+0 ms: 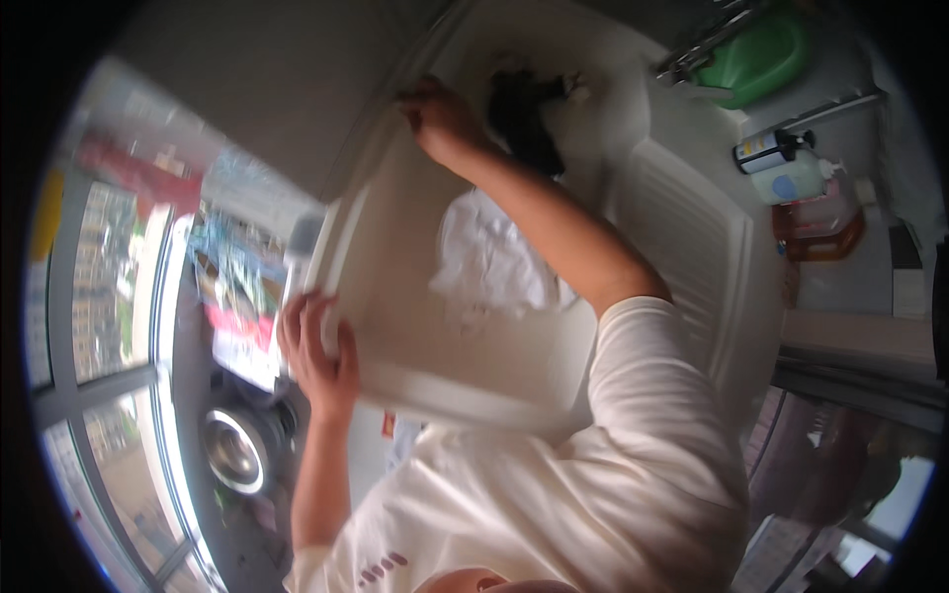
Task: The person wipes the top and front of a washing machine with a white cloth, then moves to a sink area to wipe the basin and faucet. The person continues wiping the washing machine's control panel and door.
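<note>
In front of me is a white laundry sink (385,319) with a ribbed washboard panel (682,230) on its right side. A white cloth (489,256) lies bunched in the basin, and beyond it is a dark cloth (523,118). My left hand (319,352) is at the left rim, its fingers apart and nothing seen in them. Over the basin's far left side reaches my right hand (441,126), its fingers curled and blurred by motion. Whether it holds something small and dark at the fingertips is unclear. My right forearm hides part of both cloths.
A faucet (704,44) and a green plastic basin (756,63) are at the far right. Pump bottles (789,178) and an orange-brown jug (823,237) stand along the right ledge. To the left are a front-loading washing machine (236,451) and a window (111,289).
</note>
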Demonstrator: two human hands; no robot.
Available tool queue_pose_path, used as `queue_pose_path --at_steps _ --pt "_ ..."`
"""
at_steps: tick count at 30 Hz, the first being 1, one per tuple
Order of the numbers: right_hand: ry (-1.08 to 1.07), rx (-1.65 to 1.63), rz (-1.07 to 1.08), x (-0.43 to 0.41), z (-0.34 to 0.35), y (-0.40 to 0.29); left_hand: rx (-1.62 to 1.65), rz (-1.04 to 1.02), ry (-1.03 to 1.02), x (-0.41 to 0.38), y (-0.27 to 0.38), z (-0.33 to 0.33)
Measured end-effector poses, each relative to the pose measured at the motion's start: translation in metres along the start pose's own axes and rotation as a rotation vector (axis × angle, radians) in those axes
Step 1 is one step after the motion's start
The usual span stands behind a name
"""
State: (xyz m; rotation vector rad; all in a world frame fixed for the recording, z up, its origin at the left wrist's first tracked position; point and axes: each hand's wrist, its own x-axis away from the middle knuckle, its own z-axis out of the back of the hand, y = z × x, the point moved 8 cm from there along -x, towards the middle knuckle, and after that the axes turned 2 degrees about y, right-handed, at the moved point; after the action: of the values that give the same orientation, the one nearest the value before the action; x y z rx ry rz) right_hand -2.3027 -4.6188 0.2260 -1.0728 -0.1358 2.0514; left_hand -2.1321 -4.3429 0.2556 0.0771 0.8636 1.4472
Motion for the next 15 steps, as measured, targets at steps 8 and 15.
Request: queue_pose_path --at_steps 8,15 --pt "-0.241 -0.389 0.034 0.104 -0.013 -0.159 0.124 -0.009 0.289 0.018 -0.008 0.031" --pt "-0.506 -0.687 -0.021 0.158 -0.025 -0.2 0.288 -0.057 0.487 0.033 -0.017 0.038"
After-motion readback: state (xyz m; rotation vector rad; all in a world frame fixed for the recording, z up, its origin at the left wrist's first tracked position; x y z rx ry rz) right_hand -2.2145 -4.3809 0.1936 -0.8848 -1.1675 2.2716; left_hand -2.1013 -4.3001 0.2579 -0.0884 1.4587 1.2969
